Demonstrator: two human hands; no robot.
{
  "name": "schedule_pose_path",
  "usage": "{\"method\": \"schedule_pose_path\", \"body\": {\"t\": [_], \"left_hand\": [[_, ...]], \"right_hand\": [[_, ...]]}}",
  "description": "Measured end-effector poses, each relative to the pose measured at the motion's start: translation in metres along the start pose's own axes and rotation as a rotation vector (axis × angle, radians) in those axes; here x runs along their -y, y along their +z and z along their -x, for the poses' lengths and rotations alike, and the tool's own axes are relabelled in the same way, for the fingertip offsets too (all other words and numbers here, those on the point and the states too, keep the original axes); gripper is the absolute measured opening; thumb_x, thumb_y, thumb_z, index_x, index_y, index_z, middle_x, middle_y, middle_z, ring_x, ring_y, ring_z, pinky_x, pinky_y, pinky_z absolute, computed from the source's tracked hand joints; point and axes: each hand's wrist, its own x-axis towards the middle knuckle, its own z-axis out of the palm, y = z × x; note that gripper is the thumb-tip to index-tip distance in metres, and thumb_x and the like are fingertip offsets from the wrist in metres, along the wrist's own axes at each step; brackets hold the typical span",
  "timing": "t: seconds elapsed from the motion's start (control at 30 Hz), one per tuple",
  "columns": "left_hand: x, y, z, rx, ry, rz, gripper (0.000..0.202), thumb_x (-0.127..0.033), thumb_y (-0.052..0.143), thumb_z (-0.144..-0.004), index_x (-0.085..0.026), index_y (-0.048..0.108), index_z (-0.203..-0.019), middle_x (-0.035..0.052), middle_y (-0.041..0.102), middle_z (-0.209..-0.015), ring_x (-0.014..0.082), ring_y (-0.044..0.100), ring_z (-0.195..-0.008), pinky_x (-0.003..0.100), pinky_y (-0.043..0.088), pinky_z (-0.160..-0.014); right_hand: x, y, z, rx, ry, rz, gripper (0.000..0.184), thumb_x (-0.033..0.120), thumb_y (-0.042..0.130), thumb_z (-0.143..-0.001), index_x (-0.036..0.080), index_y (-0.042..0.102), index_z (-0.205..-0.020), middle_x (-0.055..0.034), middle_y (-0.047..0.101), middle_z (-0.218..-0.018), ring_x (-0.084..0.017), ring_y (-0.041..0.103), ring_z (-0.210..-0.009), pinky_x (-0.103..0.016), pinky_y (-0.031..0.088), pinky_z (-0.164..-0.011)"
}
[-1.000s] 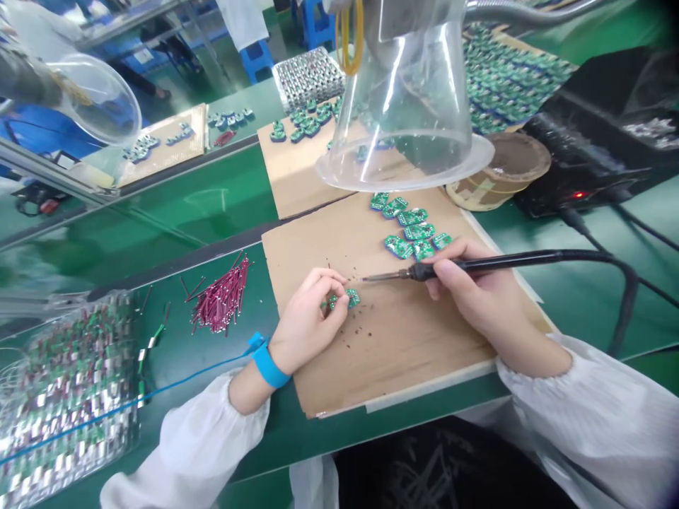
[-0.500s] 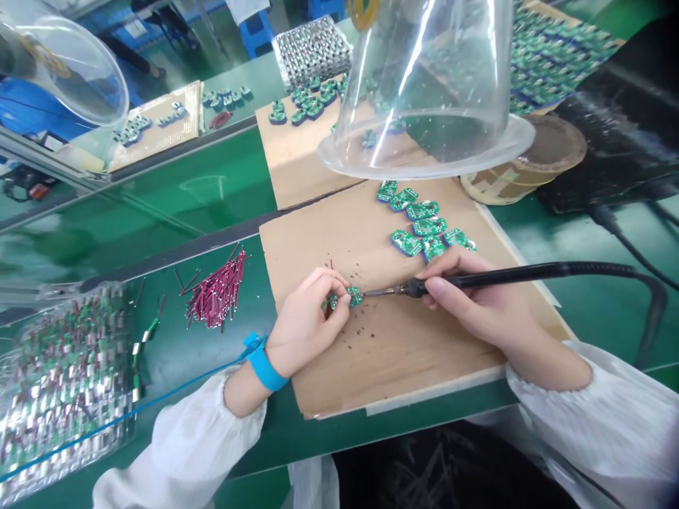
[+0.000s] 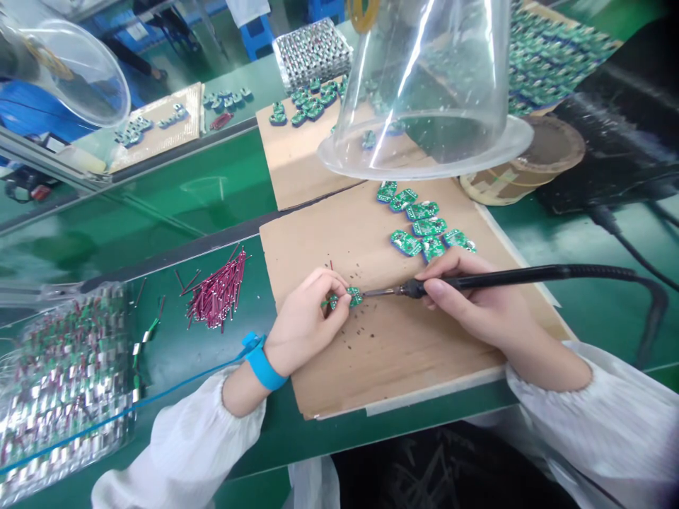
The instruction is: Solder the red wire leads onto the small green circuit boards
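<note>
My left hand [image 3: 305, 322], with a blue wrist strap [image 3: 262, 362], pinches a small green circuit board [image 3: 353, 295] flat on the brown cardboard sheet [image 3: 392, 353]. My right hand [image 3: 474, 297] grips a black soldering iron [image 3: 477, 281] like a pen. Its metal tip touches the right edge of that board. A cluster of several green boards [image 3: 421, 226] lies on the cardboard just beyond my right hand.
A clear fume hood [image 3: 424, 85] hangs over the back of the cardboard. A bundle of red wires [image 3: 217, 290] lies left on the green bench. A plastic bag of parts [image 3: 64, 382] sits at far left. A tape roll [image 3: 530, 166] stands at right.
The iron's tip moved left from a gap beside the board onto its edge a second ago. Since half a second ago both hands have held still.
</note>
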Motion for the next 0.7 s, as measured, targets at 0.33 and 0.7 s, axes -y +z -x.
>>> {"method": "schedule_pose_path", "body": {"t": [0.33, 0.7], "left_hand": [[-0.0007, -0.0009, -0.001, -0.002, 0.011, 0.003, 0.011, -0.01, 0.058, -0.094, -0.019, 0.056, -0.088, 0.0024, 0.063, -0.105, 0.0157, 0.06, -0.098, 0.031, 0.047, -0.085], [0.0, -0.0002, -0.0002, -0.003, 0.01, 0.003, 0.011, -0.01, 0.058, -0.094, -0.019, 0.056, -0.089, 0.002, 0.063, -0.105, 0.0151, 0.06, -0.098, 0.029, 0.047, -0.084]], "right_hand": [[0.0017, -0.0002, -0.0007, 0.001, 0.0, -0.01, 0.006, 0.029, 0.067, -0.097, 0.025, 0.063, -0.093, 0.0026, 0.067, -0.072, -0.013, 0.063, -0.065, -0.026, 0.048, -0.062], [0.0038, 0.001, -0.0012, 0.012, -0.001, 0.0, 0.008, 0.03, 0.065, -0.098, 0.024, 0.062, -0.094, 0.0011, 0.066, -0.072, -0.014, 0.062, -0.063, -0.028, 0.048, -0.06]]}}
